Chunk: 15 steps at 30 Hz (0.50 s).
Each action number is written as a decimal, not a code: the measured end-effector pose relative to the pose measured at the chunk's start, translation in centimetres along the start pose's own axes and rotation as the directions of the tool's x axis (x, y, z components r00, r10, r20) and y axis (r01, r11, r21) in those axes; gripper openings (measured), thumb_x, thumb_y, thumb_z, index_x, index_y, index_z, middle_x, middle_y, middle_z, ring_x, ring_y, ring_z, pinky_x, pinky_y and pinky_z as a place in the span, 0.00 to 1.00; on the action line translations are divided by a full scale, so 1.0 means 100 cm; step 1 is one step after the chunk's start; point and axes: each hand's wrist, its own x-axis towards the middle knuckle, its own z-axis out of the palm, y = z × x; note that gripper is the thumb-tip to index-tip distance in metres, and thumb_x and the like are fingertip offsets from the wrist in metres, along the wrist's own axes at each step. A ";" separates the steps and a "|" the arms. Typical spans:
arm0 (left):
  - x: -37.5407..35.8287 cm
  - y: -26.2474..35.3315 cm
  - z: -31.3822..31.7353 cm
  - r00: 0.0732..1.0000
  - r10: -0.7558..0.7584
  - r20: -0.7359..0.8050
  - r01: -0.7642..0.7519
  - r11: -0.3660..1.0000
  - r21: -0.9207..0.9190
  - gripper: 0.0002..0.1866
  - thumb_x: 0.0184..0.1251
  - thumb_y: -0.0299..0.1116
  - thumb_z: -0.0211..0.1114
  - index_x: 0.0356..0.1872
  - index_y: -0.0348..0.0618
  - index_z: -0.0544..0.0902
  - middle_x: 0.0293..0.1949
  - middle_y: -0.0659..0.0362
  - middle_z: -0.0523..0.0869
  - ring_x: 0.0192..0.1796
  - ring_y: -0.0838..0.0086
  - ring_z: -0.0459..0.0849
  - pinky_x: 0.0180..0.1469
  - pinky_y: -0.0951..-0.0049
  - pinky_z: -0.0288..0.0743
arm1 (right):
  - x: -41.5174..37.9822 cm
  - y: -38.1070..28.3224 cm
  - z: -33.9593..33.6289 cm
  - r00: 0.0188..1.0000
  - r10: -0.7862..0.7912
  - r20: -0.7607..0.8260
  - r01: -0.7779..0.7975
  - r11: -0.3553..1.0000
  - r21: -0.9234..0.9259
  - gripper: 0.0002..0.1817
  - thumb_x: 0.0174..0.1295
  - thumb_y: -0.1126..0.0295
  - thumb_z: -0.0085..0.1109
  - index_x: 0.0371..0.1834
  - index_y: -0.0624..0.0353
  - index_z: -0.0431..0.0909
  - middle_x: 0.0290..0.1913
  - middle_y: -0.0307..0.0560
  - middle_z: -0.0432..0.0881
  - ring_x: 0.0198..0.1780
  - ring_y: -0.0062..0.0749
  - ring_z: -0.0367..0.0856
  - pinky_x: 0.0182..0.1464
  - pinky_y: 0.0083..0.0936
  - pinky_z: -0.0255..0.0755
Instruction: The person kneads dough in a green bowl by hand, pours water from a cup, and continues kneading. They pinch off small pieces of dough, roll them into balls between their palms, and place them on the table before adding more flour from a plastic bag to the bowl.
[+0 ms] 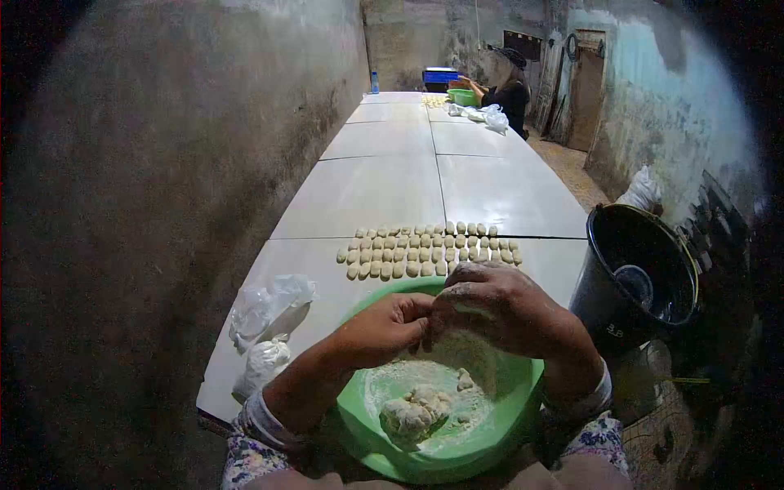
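My left hand (384, 328) and my right hand (508, 309) meet above a green basin (523, 400). The left thumb and fingers are pinched together against the right hand's curled fingers. Whatever lies between them is hidden by the fingers. Pale flour coats the right knuckles. Inside the basin, a lump of dough (412, 412) and a few smaller crumbs rest on loose flour. Just beyond the basin, several small oval dough pieces (412, 253) lie in rows on the white table (376, 192).
Left of the basin are plastic bags (268, 306), one with white powder. A black bucket (600, 282) stands at the right. At the far end a person (513, 90) works beside another green basin (463, 97), a blue crate (441, 75) and a bottle (375, 82). A wall borders the left.
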 end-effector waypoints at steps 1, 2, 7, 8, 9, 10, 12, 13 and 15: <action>-0.001 0.000 0.000 0.999 -0.030 -0.023 0.030 0.999 0.027 0.14 0.70 0.40 0.60 0.44 0.39 0.80 0.33 0.68 0.81 0.32 0.87 0.74 0.35 0.82 0.69 | -0.001 -0.001 0.000 0.999 -0.022 -0.026 0.023 1.000 0.013 0.15 0.54 0.71 0.59 0.46 0.54 0.77 0.41 0.51 0.77 0.44 0.50 0.78 0.48 0.42 0.72; -0.001 0.000 0.000 0.997 -0.059 -0.046 0.061 0.997 0.054 0.14 0.70 0.41 0.59 0.43 0.39 0.80 0.33 0.68 0.81 0.32 0.87 0.74 0.35 0.82 0.69 | -0.001 -0.002 0.001 0.998 -0.044 -0.052 0.046 0.999 0.025 0.14 0.54 0.71 0.59 0.45 0.54 0.77 0.41 0.51 0.77 0.44 0.50 0.78 0.48 0.42 0.72; 0.000 -0.007 0.001 0.994 -0.028 -0.105 0.037 0.996 0.084 0.18 0.71 0.46 0.57 0.43 0.38 0.80 0.33 0.67 0.81 0.34 0.87 0.74 0.37 0.82 0.69 | 0.003 -0.005 0.000 0.999 -0.030 -0.036 0.029 0.999 -0.031 0.12 0.56 0.70 0.58 0.44 0.54 0.78 0.42 0.50 0.78 0.43 0.49 0.79 0.46 0.40 0.74; 0.000 -0.007 0.000 0.993 -0.019 -0.114 0.029 0.997 0.078 0.19 0.72 0.46 0.56 0.42 0.38 0.80 0.33 0.67 0.80 0.34 0.87 0.73 0.38 0.82 0.68 | 0.003 -0.007 -0.003 1.000 -0.023 0.001 0.023 0.998 -0.050 0.12 0.57 0.69 0.58 0.45 0.54 0.78 0.43 0.50 0.78 0.43 0.49 0.79 0.45 0.39 0.74; 0.000 -0.003 0.004 0.993 -0.019 -0.114 0.028 0.997 0.078 0.19 0.72 0.46 0.56 0.42 0.38 0.80 0.33 0.67 0.80 0.34 0.87 0.73 0.38 0.82 0.68 | 0.003 -0.005 -0.001 1.000 -0.023 0.001 0.023 0.998 -0.051 0.12 0.57 0.69 0.58 0.45 0.54 0.78 0.43 0.50 0.78 0.43 0.49 0.79 0.45 0.39 0.74; 0.000 0.003 0.010 0.989 -0.042 -0.145 0.048 0.998 0.041 0.18 0.73 0.46 0.55 0.43 0.38 0.80 0.33 0.67 0.80 0.34 0.87 0.73 0.38 0.81 0.68 | 0.002 -0.002 0.003 0.999 -0.014 -0.033 0.012 0.998 -0.066 0.11 0.57 0.69 0.57 0.44 0.55 0.78 0.42 0.50 0.78 0.42 0.48 0.79 0.45 0.38 0.75; 0.000 0.003 0.007 0.983 -0.064 -0.174 0.066 0.998 0.005 0.18 0.74 0.45 0.54 0.43 0.38 0.80 0.33 0.67 0.79 0.34 0.86 0.72 0.37 0.81 0.68 | 0.002 0.002 0.006 0.998 -0.007 -0.068 0.001 0.997 -0.083 0.11 0.57 0.68 0.57 0.43 0.55 0.78 0.40 0.50 0.78 0.42 0.47 0.79 0.44 0.37 0.75; 0.000 -0.005 -0.005 0.998 -0.001 -0.069 0.006 0.997 0.072 0.18 0.74 0.45 0.52 0.44 0.39 0.79 0.35 0.66 0.79 0.36 0.85 0.73 0.39 0.79 0.69 | 0.002 0.004 0.007 0.997 -0.011 -0.080 0.005 0.997 -0.078 0.10 0.58 0.68 0.56 0.42 0.55 0.79 0.39 0.50 0.78 0.41 0.47 0.80 0.43 0.37 0.76; 0.000 -0.011 -0.008 0.998 0.056 0.041 -0.061 0.989 0.135 0.18 0.75 0.44 0.51 0.46 0.39 0.78 0.37 0.64 0.80 0.37 0.83 0.74 0.41 0.78 0.70 | 0.003 0.004 0.006 0.995 -0.016 -0.094 0.009 0.997 -0.075 0.09 0.58 0.68 0.55 0.40 0.56 0.79 0.37 0.50 0.78 0.40 0.47 0.80 0.43 0.37 0.76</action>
